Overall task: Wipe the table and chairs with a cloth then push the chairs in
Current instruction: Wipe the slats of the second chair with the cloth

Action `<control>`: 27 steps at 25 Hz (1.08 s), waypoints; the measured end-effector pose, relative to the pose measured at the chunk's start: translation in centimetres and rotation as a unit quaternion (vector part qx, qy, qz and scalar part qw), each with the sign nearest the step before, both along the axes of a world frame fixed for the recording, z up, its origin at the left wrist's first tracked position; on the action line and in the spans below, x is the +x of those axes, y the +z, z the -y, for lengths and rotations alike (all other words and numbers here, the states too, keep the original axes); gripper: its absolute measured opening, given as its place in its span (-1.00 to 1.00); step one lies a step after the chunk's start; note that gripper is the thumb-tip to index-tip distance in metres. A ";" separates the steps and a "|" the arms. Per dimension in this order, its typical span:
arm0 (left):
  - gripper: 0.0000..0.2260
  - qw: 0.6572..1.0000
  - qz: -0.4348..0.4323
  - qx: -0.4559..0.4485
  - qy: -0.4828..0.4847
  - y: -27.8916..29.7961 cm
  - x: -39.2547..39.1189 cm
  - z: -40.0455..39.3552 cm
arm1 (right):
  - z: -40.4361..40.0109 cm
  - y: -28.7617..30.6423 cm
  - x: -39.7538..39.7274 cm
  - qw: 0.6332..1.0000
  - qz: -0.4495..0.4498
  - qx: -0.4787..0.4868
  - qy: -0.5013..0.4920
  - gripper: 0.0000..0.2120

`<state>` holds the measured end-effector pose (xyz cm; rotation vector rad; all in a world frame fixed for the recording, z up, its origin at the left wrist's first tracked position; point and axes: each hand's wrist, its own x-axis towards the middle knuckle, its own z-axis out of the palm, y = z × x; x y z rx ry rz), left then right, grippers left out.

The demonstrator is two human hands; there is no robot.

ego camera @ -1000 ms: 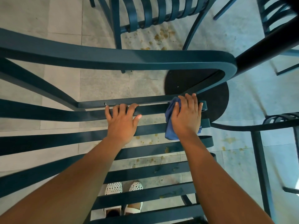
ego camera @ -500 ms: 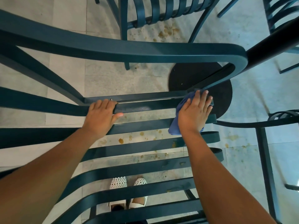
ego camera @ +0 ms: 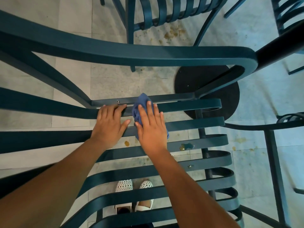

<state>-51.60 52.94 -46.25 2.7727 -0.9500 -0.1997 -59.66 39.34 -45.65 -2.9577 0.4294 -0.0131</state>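
The cloth (ego camera: 140, 107) is a small blue piece, crumpled into soft folds, and it lies on the far slats of the dark teal chair (ego camera: 189, 124), near the middle of the seat. The right hand (ego camera: 152, 127) presses flat on top of it with the fingers spread, so it pins the cloth more than it grips it. Only the cloth's top edge and a small corner at the right side of the hand show — the rest is hidden under the palm. The left hand (ego camera: 110, 125) rests just beside it, open and empty, with the fingers laid over the farthest slat and the thumb close to the cloth. The chair's left part is cut off by the picture edge. Through the gaps between the slats I see the stained floor (ego camera: 74, 79) and two white perforated shoes (ego camera: 134, 195), partly covered by the slats. A black round base (ego camera: 205, 83) stands behind the chair — what it carries is outside the view.
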 end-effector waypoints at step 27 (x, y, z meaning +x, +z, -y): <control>-0.43 0.996 0.009 0.080 0.038 0.2 -4.0 -1.9 | 3.8 0.9 -3.6 0.997 -0.060 0.021 0.054 -0.51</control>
